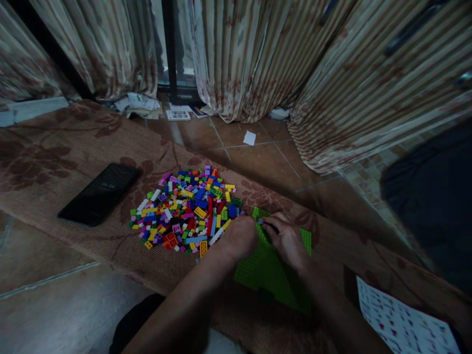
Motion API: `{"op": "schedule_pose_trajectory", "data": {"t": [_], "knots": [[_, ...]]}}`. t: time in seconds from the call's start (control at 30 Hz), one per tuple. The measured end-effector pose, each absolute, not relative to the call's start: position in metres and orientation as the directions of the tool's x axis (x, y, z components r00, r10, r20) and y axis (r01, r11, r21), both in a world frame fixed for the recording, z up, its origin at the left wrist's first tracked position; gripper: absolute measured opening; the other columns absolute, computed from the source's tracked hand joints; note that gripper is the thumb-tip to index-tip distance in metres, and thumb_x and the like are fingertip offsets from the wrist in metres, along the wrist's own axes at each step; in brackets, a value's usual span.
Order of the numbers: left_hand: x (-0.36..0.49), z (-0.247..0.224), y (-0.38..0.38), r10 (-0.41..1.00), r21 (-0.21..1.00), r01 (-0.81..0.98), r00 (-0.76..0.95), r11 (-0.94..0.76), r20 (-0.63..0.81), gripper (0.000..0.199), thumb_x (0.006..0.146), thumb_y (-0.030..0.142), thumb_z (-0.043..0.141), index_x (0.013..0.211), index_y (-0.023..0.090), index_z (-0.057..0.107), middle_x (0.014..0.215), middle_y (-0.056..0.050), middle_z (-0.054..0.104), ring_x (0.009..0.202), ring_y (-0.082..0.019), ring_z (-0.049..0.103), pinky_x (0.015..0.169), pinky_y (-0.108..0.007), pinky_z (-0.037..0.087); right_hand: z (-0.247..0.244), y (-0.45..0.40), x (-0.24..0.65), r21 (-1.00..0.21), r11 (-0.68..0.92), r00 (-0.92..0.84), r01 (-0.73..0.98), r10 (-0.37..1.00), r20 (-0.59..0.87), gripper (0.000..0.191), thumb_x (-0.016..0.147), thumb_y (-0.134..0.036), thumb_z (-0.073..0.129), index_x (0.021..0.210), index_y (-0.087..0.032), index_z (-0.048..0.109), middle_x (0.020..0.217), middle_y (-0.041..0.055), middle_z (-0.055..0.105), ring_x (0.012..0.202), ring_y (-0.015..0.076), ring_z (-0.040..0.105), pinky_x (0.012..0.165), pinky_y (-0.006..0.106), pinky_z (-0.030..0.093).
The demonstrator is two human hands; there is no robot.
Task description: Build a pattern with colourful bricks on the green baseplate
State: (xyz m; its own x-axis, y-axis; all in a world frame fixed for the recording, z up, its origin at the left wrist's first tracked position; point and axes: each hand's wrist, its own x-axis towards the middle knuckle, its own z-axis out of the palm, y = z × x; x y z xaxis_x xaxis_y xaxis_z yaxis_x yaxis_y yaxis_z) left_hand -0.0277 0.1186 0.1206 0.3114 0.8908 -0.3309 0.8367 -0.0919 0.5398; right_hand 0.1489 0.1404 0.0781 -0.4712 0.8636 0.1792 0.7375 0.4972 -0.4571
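Observation:
A green studded baseplate (265, 268) lies on the patterned cloth under both hands. My left hand (241, 237) is closed over the plate's left edge, beside the brick pile; its fingers are turned away, so anything in them is hidden. Over the plate's far part, my right hand (289, 241) has its fingers pinched together. A small grey-blue piece (261, 221) shows at its fingertips, near the far left corner; whether it touches the plate is too dim to tell. Just left of my hands spreads a heap of loose toy building bricks (188, 211) in many colours.
A black phone (99, 194) lies left of the bricks. At the lower right is a printed sheet (405, 319) with small pictures. Beyond the cloth's far edge are floor tiles with a white paper scrap (250, 137), and striped curtains (250, 59). A dark object (431, 196) stands at right.

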Motion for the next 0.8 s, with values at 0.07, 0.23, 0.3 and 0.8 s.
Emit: {"op": "schedule_pose_trajectory", "data": {"t": [0.07, 0.23, 0.3, 0.8], "knots": [[-0.028, 0.122, 0.118, 0.893, 0.544, 0.834, 0.314, -0.097, -0.322, 0.028, 0.09, 0.019, 0.046, 0.106, 0.006, 0.065, 0.107, -0.016, 0.069, 0.105, -0.025, 0.063, 0.096, -0.034, 0.049, 0.08, 0.142, 0.147, -0.41, 0.502, -0.475, 0.762, 0.863, 0.174, 0.022, 0.093, -0.026, 0.051, 0.102, -0.021, 0.071, 0.09, 0.0074, 0.064, 0.088, 0.0226, 0.057, 0.081, 0.038, 0.047], [-0.029, 0.121, 0.119, 0.892, 0.559, 0.823, 0.324, -0.102, -0.315, 0.026, 0.088, 0.018, 0.048, 0.102, 0.007, 0.067, 0.102, -0.016, 0.07, 0.101, -0.025, 0.065, 0.092, -0.034, 0.05, 0.084, 0.143, 0.143, -0.361, 0.528, -0.509, 0.769, 0.847, 0.153, 0.022, 0.092, -0.021, 0.051, 0.101, -0.019, 0.072, 0.089, 0.008, 0.064, 0.087, 0.0234, 0.056, 0.08, 0.039, 0.048], [-0.029, 0.121, 0.119, 0.895, 0.556, 0.827, 0.311, -0.088, -0.32, 0.026, 0.089, 0.019, 0.049, 0.102, 0.007, 0.067, 0.102, -0.016, 0.07, 0.1, -0.025, 0.065, 0.091, -0.034, 0.051, 0.085, 0.142, 0.142, -0.35, 0.529, -0.512, 0.773, 0.846, 0.148, 0.023, 0.092, -0.02, 0.05, 0.102, -0.019, 0.071, 0.09, 0.0081, 0.065, 0.087, 0.0236, 0.056, 0.08, 0.039, 0.048], [-0.029, 0.123, 0.116, 0.895, 0.555, 0.829, 0.295, -0.064, -0.336, 0.025, 0.087, 0.017, 0.05, 0.101, 0.008, 0.068, 0.103, -0.016, 0.07, 0.101, -0.024, 0.065, 0.09, -0.031, 0.051, 0.095, 0.151, 0.136, -0.201, 0.534, -0.544, 0.821, 0.839, 0.008, 0.018, 0.086, -0.015, 0.055, 0.086, -0.022, 0.072, 0.085, 0.0064, 0.064, 0.086, 0.0239, 0.056, 0.08, 0.038, 0.045]]}}
